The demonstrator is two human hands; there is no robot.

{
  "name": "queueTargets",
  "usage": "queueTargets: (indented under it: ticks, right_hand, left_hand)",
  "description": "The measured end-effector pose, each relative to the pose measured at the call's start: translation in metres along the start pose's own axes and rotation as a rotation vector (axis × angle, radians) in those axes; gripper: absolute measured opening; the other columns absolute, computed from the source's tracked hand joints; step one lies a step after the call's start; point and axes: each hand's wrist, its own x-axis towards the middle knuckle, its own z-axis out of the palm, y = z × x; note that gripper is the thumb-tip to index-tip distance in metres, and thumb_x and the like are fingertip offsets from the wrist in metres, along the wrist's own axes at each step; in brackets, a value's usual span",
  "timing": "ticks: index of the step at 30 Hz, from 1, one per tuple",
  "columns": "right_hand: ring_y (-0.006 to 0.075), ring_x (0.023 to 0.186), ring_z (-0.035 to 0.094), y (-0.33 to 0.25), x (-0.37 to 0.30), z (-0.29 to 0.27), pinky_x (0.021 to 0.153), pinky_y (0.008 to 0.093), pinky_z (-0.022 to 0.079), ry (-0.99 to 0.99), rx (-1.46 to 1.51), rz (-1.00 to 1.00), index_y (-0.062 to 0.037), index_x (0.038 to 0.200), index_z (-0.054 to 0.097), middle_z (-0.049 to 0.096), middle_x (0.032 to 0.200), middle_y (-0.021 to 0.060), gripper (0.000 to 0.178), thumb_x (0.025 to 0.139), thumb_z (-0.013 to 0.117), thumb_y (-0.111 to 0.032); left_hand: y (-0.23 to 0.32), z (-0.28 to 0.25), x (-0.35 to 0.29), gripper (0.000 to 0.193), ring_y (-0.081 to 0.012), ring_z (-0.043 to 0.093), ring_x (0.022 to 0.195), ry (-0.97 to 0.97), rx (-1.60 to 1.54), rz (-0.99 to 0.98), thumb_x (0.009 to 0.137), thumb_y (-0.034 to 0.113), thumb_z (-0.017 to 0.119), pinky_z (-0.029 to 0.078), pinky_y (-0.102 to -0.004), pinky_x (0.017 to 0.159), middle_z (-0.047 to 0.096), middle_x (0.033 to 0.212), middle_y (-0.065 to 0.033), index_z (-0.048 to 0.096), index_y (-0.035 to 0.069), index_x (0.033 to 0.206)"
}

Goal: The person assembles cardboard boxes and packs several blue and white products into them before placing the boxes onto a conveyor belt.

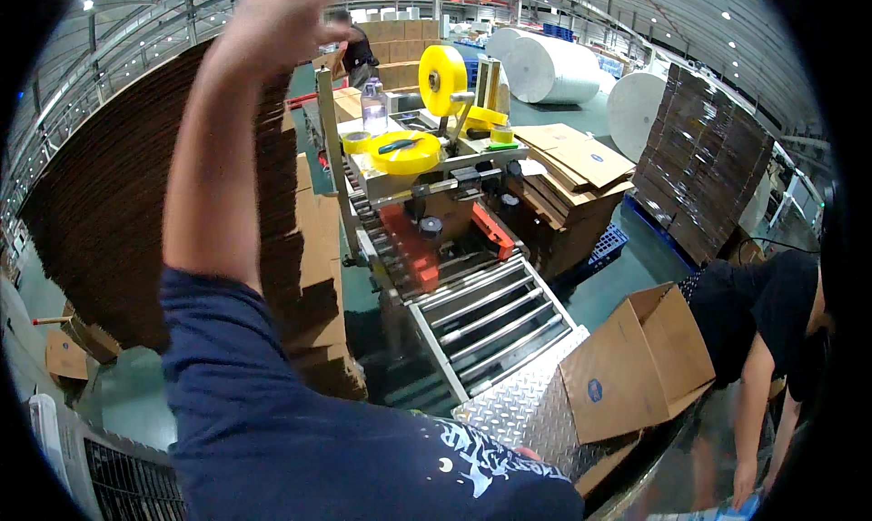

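My left arm reaches up along the left side, with my left hand (277, 21) raised near the top edge. Its thumb and a finger stand apart, and nothing shows between them; the other fingers are blurred or cut off. Behind that arm rises a tall stack of flat cardboard (118, 176). My right hand is not visible. Ahead is a carton taping machine (445, 180) carrying a large upright yellow tape roll (442, 80). Another yellow roll (404, 154) lies flat on top, with a dark-and-blue tool on it. An open cardboard box (618, 376) rests on the metal tread plate (518, 398) to the right.
A roller conveyor (495, 321) runs from the machine toward the plate. Flat cartons (577, 167) are piled right of it. A co-worker (763, 330) bends down at far right, arms lowered. Another person (359, 53) stands at the back. Large white rolls (549, 67) lie beyond.
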Motion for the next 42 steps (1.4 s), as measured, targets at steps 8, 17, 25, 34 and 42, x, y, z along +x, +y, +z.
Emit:
queueTargets:
  ticks: [8, 17, 25, 34, 42]
  right_hand:
    - [0.028, 0.08, 0.062, 0.014, -0.067, 0.014, 0.073, 0.0339, 0.048, -0.229, -0.169, 0.065, -0.0053, 0.103, 0.061, 0.064, 0.087, 0.0159, 0.036, 0.079, 0.058, -0.031]
    - [0.0185, 0.078, 0.06, -0.251, -0.119, -0.174, 0.072, 0.0285, 0.047, 0.35, 0.134, -0.305, 0.0017, 0.098, 0.059, 0.063, 0.084, 0.0103, 0.026, 0.076, 0.063, -0.013]
    - [0.0262, 0.114, 0.044, -0.376, -0.215, -0.219, 0.098, 0.0324, 0.032, 0.271, 0.202, -0.44, -0.001, 0.128, 0.038, 0.046, 0.122, 0.0128, 0.075, 0.065, 0.075, -0.017]
    - [0.0388, 0.098, 0.053, -0.377, -0.217, -0.223, 0.083, 0.0432, 0.042, 0.062, -0.075, -0.192, -0.0001, 0.131, 0.03, 0.053, 0.107, 0.0269, 0.058, 0.08, 0.049, -0.022]
    - [0.0096, 0.063, 0.051, -0.325, -0.206, -0.271, 0.057, 0.0279, 0.044, 0.394, 0.269, 0.17, -0.0037, 0.088, 0.062, 0.06, 0.072, 0.0016, 0.02, 0.081, 0.06, -0.023]
  left_hand:
    - [-0.079, -0.024, -0.039, 0.021, -0.0303, 0.06, 0.088, -0.026, 0.293, -0.286, 0.082, 0.018, 0.054, 0.049, -0.0395, 0.074, 0.064, 0.094, -0.0105, 0.06, 0.015, 0.103]
    - [0.151, -0.147, 0.019, 0.023, -0.0122, 0.051, 0.051, 0.382, -0.493, 0.642, 0.081, 0.03, 0.061, 0.045, -0.0241, 0.046, 0.054, 0.06, -0.0014, 0.057, 0.012, 0.067]
    - [0.213, -0.04, 0.043, 0.03, -0.0165, 0.057, 0.062, 0.477, -1.286, 0.441, 0.083, 0.035, 0.056, 0.046, -0.0294, 0.054, 0.058, 0.067, -0.0055, 0.062, 0.006, 0.078]
    - [0.428, 0.264, -0.11, 0.078, -0.0296, 0.022, 0.131, -0.497, -1.781, -0.318, 0.079, 0.029, 0.063, 0.021, -0.0385, 0.105, 0.02, 0.141, -0.0205, 0.019, 0.002, 0.138]
    - [0.426, 0.23, -0.122, 0.084, -0.0342, 0.008, 0.135, -0.865, -1.874, -0.105, 0.065, 0.004, 0.055, 0.018, -0.0368, 0.106, 0.008, 0.142, -0.0295, 0.018, 0.013, 0.14]
